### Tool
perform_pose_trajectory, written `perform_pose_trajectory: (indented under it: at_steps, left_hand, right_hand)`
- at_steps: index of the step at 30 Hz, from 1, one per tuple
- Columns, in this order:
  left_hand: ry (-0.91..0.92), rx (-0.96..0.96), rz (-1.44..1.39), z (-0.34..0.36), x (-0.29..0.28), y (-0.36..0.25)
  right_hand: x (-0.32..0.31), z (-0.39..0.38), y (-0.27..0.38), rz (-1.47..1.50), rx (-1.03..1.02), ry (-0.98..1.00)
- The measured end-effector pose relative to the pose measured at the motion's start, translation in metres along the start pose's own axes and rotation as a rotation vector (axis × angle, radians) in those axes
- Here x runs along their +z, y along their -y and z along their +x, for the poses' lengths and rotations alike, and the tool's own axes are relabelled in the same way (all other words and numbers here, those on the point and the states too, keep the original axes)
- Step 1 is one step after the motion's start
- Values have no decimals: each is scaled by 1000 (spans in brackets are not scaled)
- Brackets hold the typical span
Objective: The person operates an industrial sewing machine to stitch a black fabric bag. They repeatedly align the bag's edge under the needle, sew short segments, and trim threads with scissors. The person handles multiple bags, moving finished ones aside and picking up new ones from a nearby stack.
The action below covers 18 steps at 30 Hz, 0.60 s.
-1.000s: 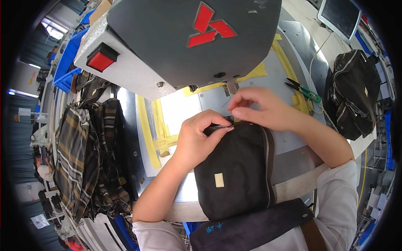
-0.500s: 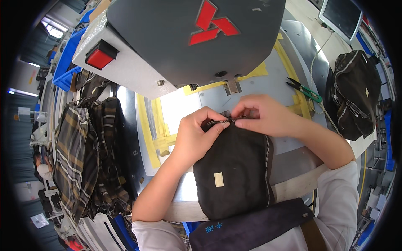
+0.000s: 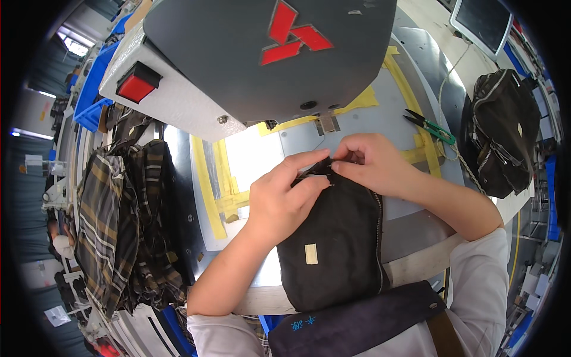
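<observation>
Fingers (image 3: 306, 159) at far edge of bag (image 3: 342, 232)

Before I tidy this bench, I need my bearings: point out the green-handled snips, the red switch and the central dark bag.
Green-handled snips (image 3: 438, 131): head view, on the green handle.
Red switch (image 3: 135, 88): head view, on its red face.
Central dark bag (image 3: 342, 235): head view, on its plain fabric.
</observation>
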<state>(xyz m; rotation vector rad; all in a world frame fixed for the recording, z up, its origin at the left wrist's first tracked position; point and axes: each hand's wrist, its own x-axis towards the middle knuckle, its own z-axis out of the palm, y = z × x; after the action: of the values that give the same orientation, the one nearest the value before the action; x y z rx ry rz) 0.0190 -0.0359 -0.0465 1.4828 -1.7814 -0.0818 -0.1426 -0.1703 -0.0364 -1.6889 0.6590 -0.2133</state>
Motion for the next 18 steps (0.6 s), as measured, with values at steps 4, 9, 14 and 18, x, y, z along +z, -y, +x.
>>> perform_pose_trajectory:
  at_steps: [4, 9, 14, 18]
  left_hand:
    - [-8, -314, -209, 7, 1, -4]
    - [123, -687, -599, 7, -3, -1]
    - [115, -665, -561, 8, -5, -5]
    - [102, -704, -572, 6, -4, -3]
  right_hand:
    - [2, -3, -6, -67, -223, -29]
    - [2, -5, 2, -144, -302, -32]
    - [2, -2, 2, -117, -280, -11]
    - [0, 1, 7, -238, -304, -2]
